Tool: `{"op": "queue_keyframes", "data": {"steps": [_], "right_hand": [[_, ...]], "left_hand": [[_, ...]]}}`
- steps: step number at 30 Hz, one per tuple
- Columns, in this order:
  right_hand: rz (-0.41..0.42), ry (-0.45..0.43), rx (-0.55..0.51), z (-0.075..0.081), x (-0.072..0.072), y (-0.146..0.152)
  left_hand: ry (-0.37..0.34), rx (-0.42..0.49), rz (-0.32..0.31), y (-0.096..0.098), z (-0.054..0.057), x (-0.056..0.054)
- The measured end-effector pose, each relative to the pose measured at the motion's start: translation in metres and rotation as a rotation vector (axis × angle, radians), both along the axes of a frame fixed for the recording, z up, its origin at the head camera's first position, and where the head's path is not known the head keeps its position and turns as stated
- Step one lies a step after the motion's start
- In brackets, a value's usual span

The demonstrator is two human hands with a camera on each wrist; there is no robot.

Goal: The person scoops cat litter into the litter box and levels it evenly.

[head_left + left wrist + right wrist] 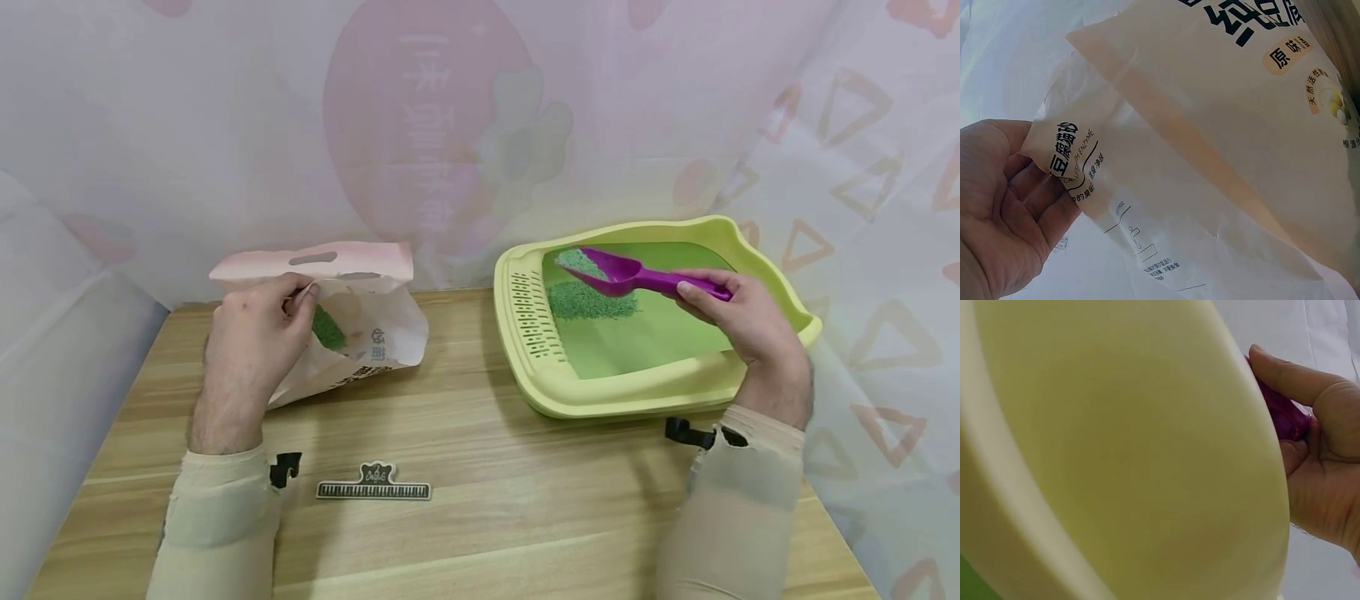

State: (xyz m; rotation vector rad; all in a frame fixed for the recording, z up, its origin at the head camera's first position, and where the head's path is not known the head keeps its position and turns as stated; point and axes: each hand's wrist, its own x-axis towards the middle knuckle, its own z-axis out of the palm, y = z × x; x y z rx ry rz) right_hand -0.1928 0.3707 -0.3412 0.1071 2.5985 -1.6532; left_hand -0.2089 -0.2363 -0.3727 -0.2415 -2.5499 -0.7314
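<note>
My right hand (pixel 738 312) grips the handle of a purple scoop (pixel 618 275) over the yellow-green litter box (pixel 555 396). Green cat litter (pixel 581 262) fills the scoop's front, and a small heap of litter (pixel 592 302) lies below on the box floor. With thumb and fingers, my left hand (pixel 258 333) pinches the top edge of a pale cat litter bag (pixel 397 325), whose mouth gapes and shows green litter inside. The bag's printed side (pixel 1210 144) fills the left wrist view. In the right wrist view the box wall (pixel 1147 456) hides most of the scoop (pixel 1282 415).
A black and white piano-key clip (pixel 375 483) lies on the wooden table (pixel 495 533) in front of the bag. Behind the table hangs a pale printed curtain (pixel 262 125). The perforated ledge (pixel 532 312) of the box faces the bag.
</note>
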Motion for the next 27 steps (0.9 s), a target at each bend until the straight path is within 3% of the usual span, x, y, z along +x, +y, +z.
{"op": "queue_keyframes", "data": {"steps": [10,27], "right_hand": [[0.009,-0.038,0.146,0.001,-0.003,0.006],[0.047,-0.087,0.301,-0.002,-0.005,0.017]], "left_hand": [[-0.019,0.002,0.005,-0.001,0.001,0.001],[-0.010,0.008,-0.001,-0.002,-0.003,-0.002]]}}
